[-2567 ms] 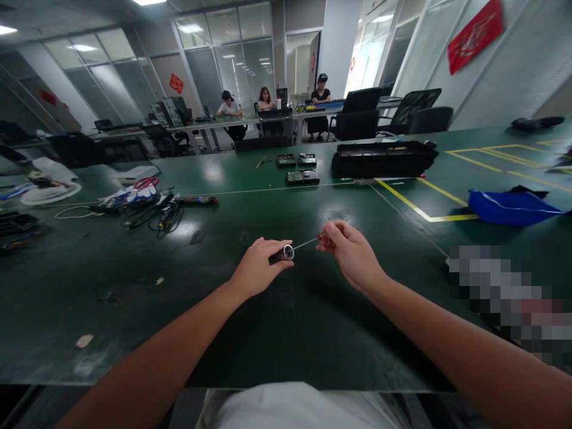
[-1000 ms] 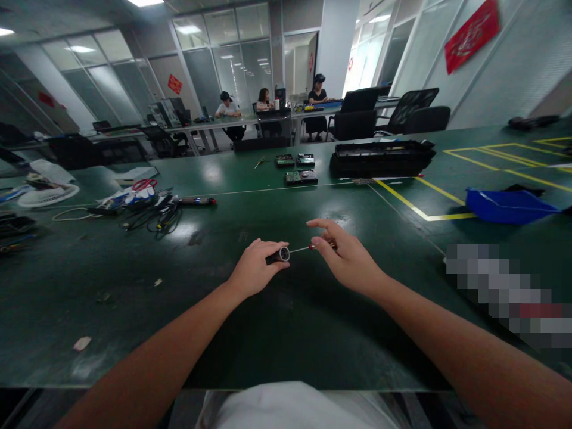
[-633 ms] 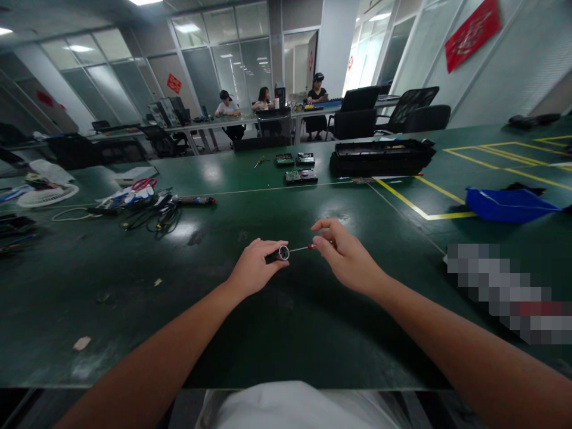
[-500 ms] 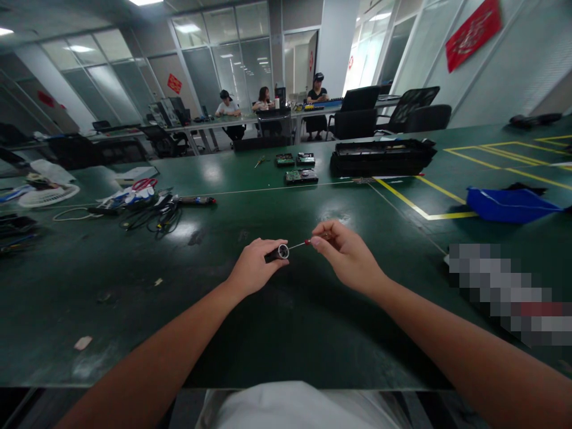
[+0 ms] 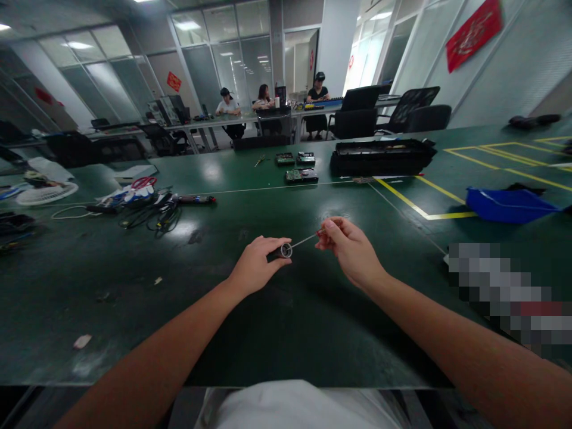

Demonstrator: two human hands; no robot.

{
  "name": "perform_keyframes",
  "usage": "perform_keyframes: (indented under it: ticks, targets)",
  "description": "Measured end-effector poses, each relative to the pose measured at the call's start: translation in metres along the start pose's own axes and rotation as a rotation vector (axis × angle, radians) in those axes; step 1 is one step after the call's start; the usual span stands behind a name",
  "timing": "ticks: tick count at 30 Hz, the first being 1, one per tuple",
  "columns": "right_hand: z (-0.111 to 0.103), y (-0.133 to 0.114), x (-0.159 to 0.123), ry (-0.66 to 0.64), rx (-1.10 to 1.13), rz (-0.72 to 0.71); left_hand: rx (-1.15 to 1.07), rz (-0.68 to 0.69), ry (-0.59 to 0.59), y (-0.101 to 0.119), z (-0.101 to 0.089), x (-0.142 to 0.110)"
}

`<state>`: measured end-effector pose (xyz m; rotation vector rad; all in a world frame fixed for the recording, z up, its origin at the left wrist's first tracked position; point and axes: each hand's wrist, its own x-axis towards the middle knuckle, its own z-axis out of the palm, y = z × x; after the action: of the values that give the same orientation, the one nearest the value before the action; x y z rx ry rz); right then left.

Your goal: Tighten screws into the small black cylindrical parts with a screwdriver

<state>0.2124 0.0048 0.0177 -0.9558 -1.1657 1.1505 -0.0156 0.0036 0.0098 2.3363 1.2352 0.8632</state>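
Dark cylinder (image 5: pixel 280 252) gripped in left hand (image 5: pixel 254 267). Right hand (image 5: pixel 353 247) pinches screwdriver (image 5: pixel 306 240), tip apparently inside cylinder's open end.

Dark green tabletop (image 5: pixel 147 322) marked with yellow lines (image 5: pixel 404 200), dark cylinder (image 5: pixel 277 252) rimmed in silver, screwdriver handle (image 5: pixel 320 231) tinted red, container (image 5: pixel 509 206) coloured blue, red-handled scissors (image 5: pixel 144 183)

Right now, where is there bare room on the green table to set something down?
Between the left hand and the tangled black cables, and between the right hand and the bright-blue container. It is crowded from those cables to the round white grille.
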Motion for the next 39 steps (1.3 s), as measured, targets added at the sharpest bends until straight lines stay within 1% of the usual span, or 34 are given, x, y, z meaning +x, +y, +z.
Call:
perform_keyframes:
  ticks: [2,4,7,8,10,12,14,16,18,20,22,24,26,28,32,35,39]
  targets:
    - [0.0,0.002,-0.001,-0.036,-0.078,-0.059,-0.001,0.014,-0.01,0.002,0.0,0.0]
    - [0.0,0.0,-0.003,-0.056,-0.148,-0.085,-0.002,0.014,-0.015,0.004,0.0,0.0]
    - [-0.001,-0.007,-0.006,-0.063,-0.266,-0.119,0.0,-0.002,-0.016,0.005,0.0,0.0]
    - [-0.001,-0.011,-0.007,-0.054,-0.319,-0.134,0.001,-0.007,-0.015,0.005,0.0,-0.001]
    - [-0.001,-0.018,-0.01,-0.043,-0.493,-0.157,0.004,-0.014,-0.01,0.004,0.0,-0.001]
    - [-0.002,-0.024,-0.012,0.01,-0.647,-0.192,0.007,-0.021,0.0,0.004,0.001,-0.001]
    - [-0.003,-0.026,-0.013,0.024,-0.733,-0.217,0.01,-0.029,0.002,0.003,0.0,0.0]
    - [-0.004,-0.026,-0.013,-0.034,-0.749,-0.232,0.015,-0.034,-0.005,0.003,0.0,0.0]
    - [-0.006,-0.025,-0.012,-0.127,-0.738,-0.26,0.022,-0.04,-0.013,0.003,0.0,0.0]
    - [-0.006,-0.025,-0.013,-0.213,-0.716,-0.319,0.029,-0.041,-0.016,0.002,0.0,0.0]
    - [-0.006,-0.026,-0.014,-0.252,-0.718,-0.375,0.033,-0.034,-0.021,0.003,0.001,-0.001]
    - [-0.006,-0.028,-0.015,-0.235,-0.757,-0.397,0.031,-0.029,-0.026,0.004,0.001,-0.001]
    - [-0.005,-0.029,-0.015,-0.191,-0.821,-0.394,0.025,-0.036,-0.031,0.005,0.001,0.0]
    - [-0.004,-0.029,-0.015,-0.177,-0.854,-0.385,0.022,-0.044,-0.033,0.005,0.001,0.0]
    - [-0.002,-0.031,-0.017,-0.245,-0.852,-0.385,0.022,-0.04,-0.019,0.004,0.001,0.0]
    - [-0.002,-0.032,-0.02,-0.277,-0.808,-0.401,0.017,-0.049,-0.009,0.003,0.001,0.0]
    - [-0.001,-0.032,-0.021,-0.23,-0.785,-0.31,0.011,-0.044,-0.024,0.002,0.001,-0.002]
